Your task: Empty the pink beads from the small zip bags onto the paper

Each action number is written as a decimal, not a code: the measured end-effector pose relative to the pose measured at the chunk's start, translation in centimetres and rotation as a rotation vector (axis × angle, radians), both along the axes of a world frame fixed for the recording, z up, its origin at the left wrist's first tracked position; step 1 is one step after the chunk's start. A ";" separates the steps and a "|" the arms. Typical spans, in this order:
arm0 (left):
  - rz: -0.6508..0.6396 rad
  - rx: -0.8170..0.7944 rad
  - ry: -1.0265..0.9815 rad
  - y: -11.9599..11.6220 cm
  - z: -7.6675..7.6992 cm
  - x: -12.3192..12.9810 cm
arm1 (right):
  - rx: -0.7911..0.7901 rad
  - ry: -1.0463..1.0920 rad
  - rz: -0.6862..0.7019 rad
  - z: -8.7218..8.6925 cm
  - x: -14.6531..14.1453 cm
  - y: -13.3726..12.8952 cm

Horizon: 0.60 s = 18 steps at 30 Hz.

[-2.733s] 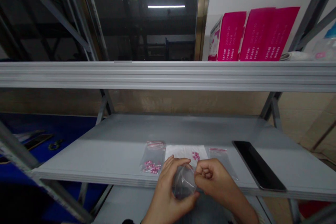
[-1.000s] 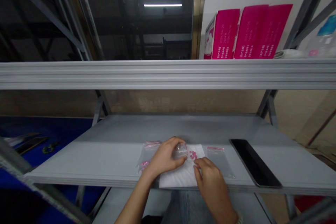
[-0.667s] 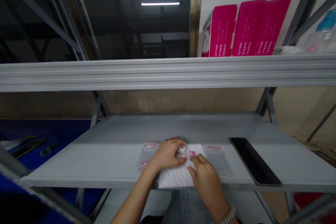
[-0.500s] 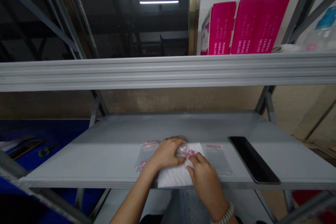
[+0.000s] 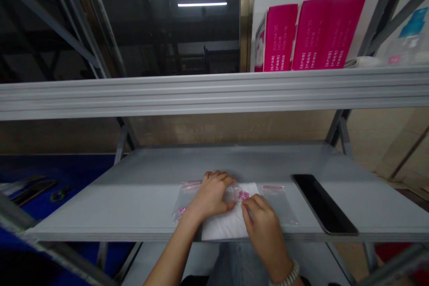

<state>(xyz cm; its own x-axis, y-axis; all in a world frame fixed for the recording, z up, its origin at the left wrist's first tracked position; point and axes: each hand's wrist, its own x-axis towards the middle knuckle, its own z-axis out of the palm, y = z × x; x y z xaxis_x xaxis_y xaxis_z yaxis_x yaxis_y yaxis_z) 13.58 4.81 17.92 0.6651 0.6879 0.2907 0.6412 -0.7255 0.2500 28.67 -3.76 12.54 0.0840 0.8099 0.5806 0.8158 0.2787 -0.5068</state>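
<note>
Several small pink beads (image 5: 243,195) lie on a white cloth or tissue (image 5: 225,227) at the shelf's front edge. My left hand (image 5: 214,194) rests over the cloth's left part, thumb and fingers curved round a clear plastic bag (image 5: 230,194) beside the beads. Just below the beads is my right hand (image 5: 264,221), thumb and index finger pinched together; whatever is between the fingertips is too small to make out. A clear zip bag (image 5: 182,201) with pink beads in it is partly hidden behind my left forearm. Right of the cloth lies another flat zip bag (image 5: 279,205).
A black phone or tablet (image 5: 323,203) lies on the right of the grey shelf (image 5: 150,205). Above runs an upper shelf rail (image 5: 214,94), with pink boxes (image 5: 311,33) and a blue-topped bottle (image 5: 410,38). Metal posts stand at both sides.
My right hand has drawn slightly down and right from the beads, its fingers now pinched closer. More of the beads show. My left hand stays nearly in place.
</note>
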 end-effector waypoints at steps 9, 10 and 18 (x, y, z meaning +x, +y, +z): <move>0.206 -0.013 -0.630 -7.1 -2.6 2.1 | -0.191 1.020 0.321 2.3 -0.9 -0.6; 0.220 -0.055 -0.691 -7.9 -3.2 2.5 | -0.220 1.063 0.349 2.3 -1.0 -0.7; 0.240 -0.515 -0.943 -9.5 -3.7 1.7 | -0.231 1.116 0.301 1.7 1.1 -1.5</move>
<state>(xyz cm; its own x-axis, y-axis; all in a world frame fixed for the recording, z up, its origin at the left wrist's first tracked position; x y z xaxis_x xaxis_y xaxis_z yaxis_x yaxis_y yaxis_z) 15.26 -4.64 14.26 0.1595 0.9542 0.2531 0.1439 -0.2761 0.9503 29.77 -5.25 14.21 0.2404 0.9600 0.1435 -0.1948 0.1925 -0.9618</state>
